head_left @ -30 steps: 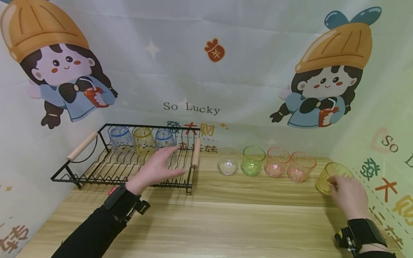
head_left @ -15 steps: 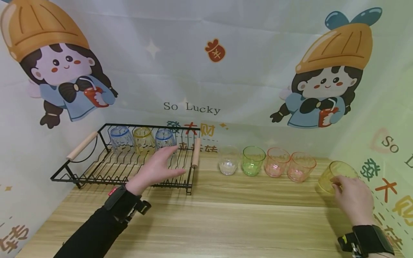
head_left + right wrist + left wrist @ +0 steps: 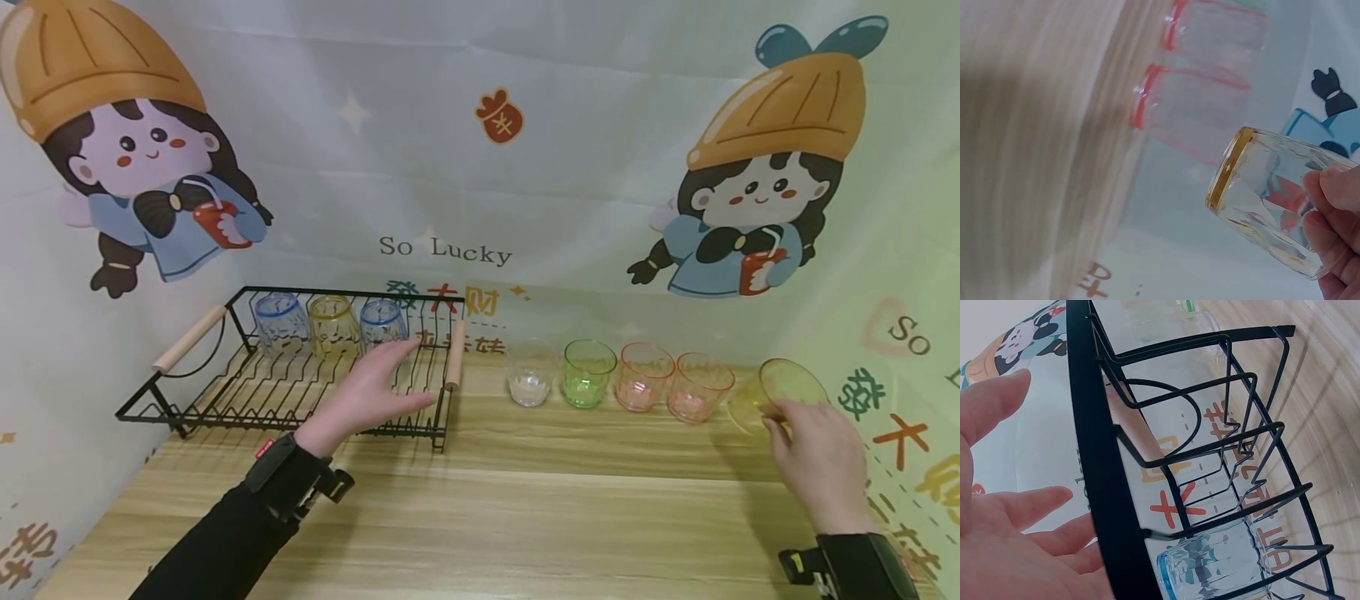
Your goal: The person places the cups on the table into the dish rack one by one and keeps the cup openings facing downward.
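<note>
At the right end of the row, my right hand (image 3: 825, 462) pinches a yellow glass (image 3: 791, 379) by its upper edge with thumb and fingertips. The glass tilts, and the right wrist view shows its thick yellow base (image 3: 1230, 170) raised off the table. My left hand (image 3: 363, 392) is spread over the front right part of a black wire dish rack (image 3: 247, 422), thumb apart from the fingers and nothing between them. Along the rack's back stand a blue glass (image 3: 281, 325), a yellow-edged glass (image 3: 334, 327) and another blue glass (image 3: 382, 318), partly behind my left fingers.
Between rack and right hand, a colourless glass (image 3: 530, 379), a green glass (image 3: 590, 377) and two pink glasses (image 3: 645, 382) stand in a row on the wooden table (image 3: 562, 525). Wooden handles (image 3: 456, 357) cap the rack's sides. A printed cloth (image 3: 570, 208) rises behind.
My right hand has lifted the yellow glass and tipped it, first shifting slightly right. My left hand stays nearly where it was; the rack and other glasses have not moved.
</note>
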Demonstrator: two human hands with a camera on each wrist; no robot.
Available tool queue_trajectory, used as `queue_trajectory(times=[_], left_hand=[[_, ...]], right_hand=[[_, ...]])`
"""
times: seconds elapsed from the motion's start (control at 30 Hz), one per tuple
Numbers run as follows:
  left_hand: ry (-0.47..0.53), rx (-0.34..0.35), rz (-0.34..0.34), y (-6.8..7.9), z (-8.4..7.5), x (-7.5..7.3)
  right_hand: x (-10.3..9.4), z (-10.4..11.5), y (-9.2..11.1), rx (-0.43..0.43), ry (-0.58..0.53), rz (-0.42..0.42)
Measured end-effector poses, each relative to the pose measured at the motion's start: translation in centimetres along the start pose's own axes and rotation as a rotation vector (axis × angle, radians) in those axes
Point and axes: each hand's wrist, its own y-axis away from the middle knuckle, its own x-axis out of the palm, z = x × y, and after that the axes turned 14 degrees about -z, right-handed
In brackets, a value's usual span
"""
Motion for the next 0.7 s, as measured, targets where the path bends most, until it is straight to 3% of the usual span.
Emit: queue_trajectory(times=[0.7], left_hand=[[0.064,-0.02,-0.032,0.3,-0.5,0.3]], right_hand=[[1.0,4.2,-2.3,-0.099,-0.138,-0.088]])
